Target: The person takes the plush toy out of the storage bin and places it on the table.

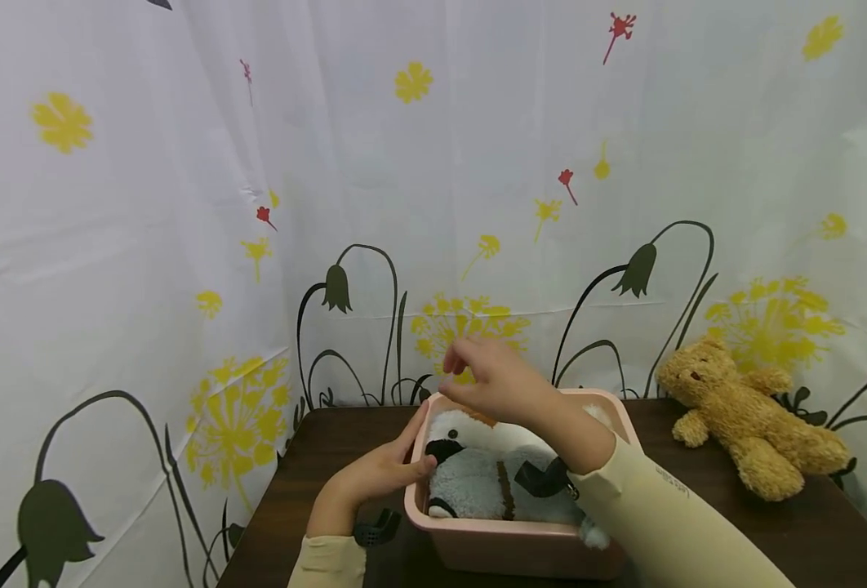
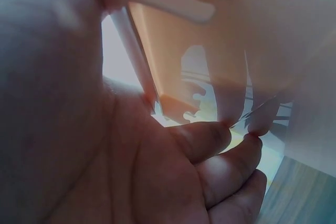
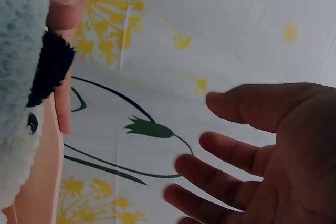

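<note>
A pink plastic bin [image 1: 522, 554] stands on the dark wooden table, with a grey and white plush toy [image 1: 470, 486] lying inside it. The toy has an orange-brown patch, a dark eye and a black muzzle or beak. My left hand [image 1: 371, 475] holds the bin's left rim, thumb over the edge and fingers along the outer wall, which the left wrist view shows close up. My right hand [image 1: 492, 380] hovers above the back of the bin, fingers loosely spread and holding nothing. Its forearm hides part of the toy. In the right wrist view, the toy's black muzzle or beak [image 3: 52, 69] lies near my left thumb.
A golden-brown teddy bear [image 1: 745, 416] lies on its back at the right side of the table [image 1: 345, 433]. Behind the table hangs a white curtain [image 1: 477, 188] printed with yellow, red and dark green flowers.
</note>
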Action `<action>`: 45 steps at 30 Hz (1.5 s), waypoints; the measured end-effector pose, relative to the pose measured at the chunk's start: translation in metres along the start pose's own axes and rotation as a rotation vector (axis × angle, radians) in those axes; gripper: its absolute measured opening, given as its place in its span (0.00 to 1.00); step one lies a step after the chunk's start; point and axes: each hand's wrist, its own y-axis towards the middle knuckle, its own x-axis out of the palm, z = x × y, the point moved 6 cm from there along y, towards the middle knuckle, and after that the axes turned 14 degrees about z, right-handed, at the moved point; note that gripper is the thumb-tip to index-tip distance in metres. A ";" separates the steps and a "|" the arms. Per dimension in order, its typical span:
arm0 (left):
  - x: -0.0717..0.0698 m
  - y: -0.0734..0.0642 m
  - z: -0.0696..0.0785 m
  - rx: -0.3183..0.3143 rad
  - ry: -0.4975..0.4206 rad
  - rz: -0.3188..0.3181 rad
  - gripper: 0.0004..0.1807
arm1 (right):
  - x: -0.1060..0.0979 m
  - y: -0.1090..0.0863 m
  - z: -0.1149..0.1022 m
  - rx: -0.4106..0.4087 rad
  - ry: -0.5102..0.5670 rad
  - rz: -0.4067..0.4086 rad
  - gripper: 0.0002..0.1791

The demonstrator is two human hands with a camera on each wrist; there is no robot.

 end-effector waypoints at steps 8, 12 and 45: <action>0.000 0.000 0.002 -0.017 -0.018 -0.018 0.55 | 0.042 -0.020 0.015 0.058 0.074 -0.374 0.17; 0.000 0.000 0.000 -0.014 -0.006 -0.020 0.57 | 0.056 -0.034 0.021 0.026 0.028 -0.565 0.24; 0.003 0.002 0.001 0.014 -0.102 -0.055 0.61 | 0.019 -0.042 0.013 -0.070 0.116 -0.587 0.48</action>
